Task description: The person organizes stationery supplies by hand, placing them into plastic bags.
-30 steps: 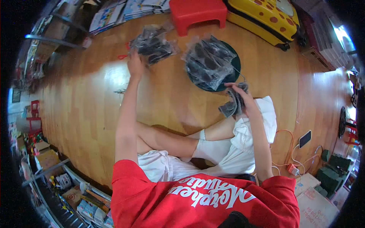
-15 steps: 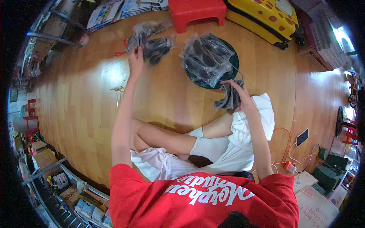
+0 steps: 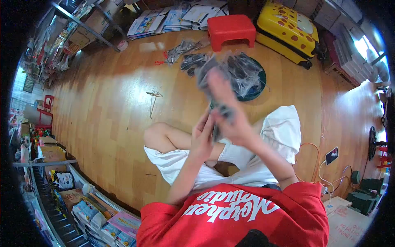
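In front of my lap, both hands meet at a dark grey, soft, cloth-like piece (image 3: 207, 74); blur hides its exact kind. My left hand (image 3: 201, 136) pinches its lower end near my shin. My right hand (image 3: 230, 111), smeared by motion, is closed around it higher up, with grey showing above and below the fingers. Just beyond my right hand, dark items in clear plastic bags (image 3: 245, 74) lie on a round dark green tray (image 3: 260, 88). To their left are another bagged dark item (image 3: 193, 62) and a grey bundle with a red hook (image 3: 181, 50).
A thin metal hanger-like piece (image 3: 153, 101) lies on the wooden floor to the left. A red stool (image 3: 231, 29), a yellow spotted suitcase (image 3: 288, 31) and stacked booklets (image 3: 177, 18) stand at the back. At right are a phone (image 3: 331, 155) and cables.
My left hand has come back from the bagged items to my lap. My right hand has moved left and forward with the grey piece, meeting the left. The view has shifted.
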`<state>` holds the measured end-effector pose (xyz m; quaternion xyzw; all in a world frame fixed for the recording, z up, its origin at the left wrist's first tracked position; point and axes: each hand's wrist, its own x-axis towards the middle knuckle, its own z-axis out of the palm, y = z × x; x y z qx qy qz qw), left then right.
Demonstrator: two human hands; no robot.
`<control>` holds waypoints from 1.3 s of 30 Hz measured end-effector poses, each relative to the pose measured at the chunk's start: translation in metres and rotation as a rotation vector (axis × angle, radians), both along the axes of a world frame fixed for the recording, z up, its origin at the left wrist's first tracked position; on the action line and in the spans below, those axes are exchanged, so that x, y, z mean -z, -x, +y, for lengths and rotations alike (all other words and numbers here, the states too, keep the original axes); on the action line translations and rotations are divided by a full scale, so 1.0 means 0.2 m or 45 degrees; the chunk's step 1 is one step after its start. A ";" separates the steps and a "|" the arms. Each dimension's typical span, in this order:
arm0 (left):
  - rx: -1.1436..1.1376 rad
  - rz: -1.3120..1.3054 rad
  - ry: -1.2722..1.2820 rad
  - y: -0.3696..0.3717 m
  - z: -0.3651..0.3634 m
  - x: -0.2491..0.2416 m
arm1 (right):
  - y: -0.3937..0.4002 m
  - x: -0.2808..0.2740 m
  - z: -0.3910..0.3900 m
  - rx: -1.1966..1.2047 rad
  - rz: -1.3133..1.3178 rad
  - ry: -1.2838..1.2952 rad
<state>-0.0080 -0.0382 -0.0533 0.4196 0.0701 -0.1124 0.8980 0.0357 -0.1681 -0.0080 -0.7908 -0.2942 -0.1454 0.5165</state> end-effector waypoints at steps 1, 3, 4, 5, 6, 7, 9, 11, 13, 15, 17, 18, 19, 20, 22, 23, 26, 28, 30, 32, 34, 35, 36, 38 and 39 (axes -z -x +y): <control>-0.082 0.017 0.065 0.04 0.01 0.01 | 0.07 0.00 0.07 -0.015 -0.012 0.075; -0.245 0.045 0.190 0.09 0.05 0.04 | 0.25 0.01 0.14 -0.123 0.025 0.155; -0.274 -0.131 0.269 0.14 0.06 0.12 | 0.33 0.02 0.15 -0.218 0.077 0.163; -0.300 -0.302 0.345 0.20 0.04 0.23 | 0.37 0.05 0.16 -0.179 0.041 0.212; -0.352 -0.302 0.362 0.21 -0.01 0.18 | 0.40 0.09 0.17 -0.135 0.010 0.261; -0.405 -0.302 0.377 0.22 -0.07 0.13 | 0.42 0.11 0.17 -0.088 -0.018 0.313; -0.350 -0.152 0.278 0.23 -0.06 0.05 | 0.30 0.06 0.16 0.024 0.051 0.045; -0.342 -0.074 0.088 0.24 -0.08 -0.03 | 0.20 0.03 0.14 0.061 0.075 -0.082; -0.352 0.024 0.192 0.23 -0.03 -0.02 | 0.17 0.05 0.14 0.011 0.077 -0.073; -0.430 -0.040 0.215 0.23 -0.01 0.02 | 0.32 0.06 0.19 -0.168 0.030 0.054; -0.561 -0.263 0.156 0.22 -0.05 0.11 | 0.49 0.06 0.23 -0.263 0.017 0.115; -0.620 -0.372 0.123 0.22 -0.08 0.14 | 0.47 0.07 0.23 -0.166 -0.006 0.086; -0.577 -0.365 0.061 0.23 -0.07 0.15 | 0.42 0.07 0.22 -0.064 -0.026 0.056; -0.534 -0.359 -0.001 0.24 -0.06 0.15 | 0.36 0.08 0.21 0.041 -0.039 0.026; -0.232 -0.127 -0.179 0.25 0.03 0.08 | 0.22 0.06 0.17 0.059 0.210 -0.224; -0.195 -0.034 -0.247 0.25 0.04 0.08 | 0.15 0.05 0.15 0.005 0.411 -0.435; -0.198 -0.063 -0.265 0.23 0.03 0.00 | 0.14 0.06 0.10 -0.099 0.501 -0.492; -0.249 -0.105 -0.357 0.24 0.04 -0.04 | 0.27 0.06 0.12 0.008 0.160 -0.237; -0.270 -0.190 -0.455 0.24 0.05 0.02 | 0.36 0.09 0.14 0.039 0.047 -0.092; -0.154 -0.324 -0.627 0.24 0.09 0.14 | 0.43 0.07 0.15 0.031 -0.029 0.123; -0.061 -0.361 -0.683 0.29 0.07 0.08 | 0.36 0.07 0.14 0.086 0.103 -0.082; 0.004 -0.463 -0.852 0.30 0.07 0.09 | 0.29 0.07 0.13 0.073 0.245 -0.233; -0.011 -0.536 -0.907 0.31 0.06 0.07 | 0.22 0.07 0.12 0.058 0.384 -0.385; -0.046 -0.690 -1.023 0.29 0.06 0.01 | 0.17 0.06 0.12 -0.123 0.651 -0.560; -0.070 -0.668 -1.060 0.28 0.08 -0.01 | 0.18 0.08 0.13 -0.150 0.608 -0.490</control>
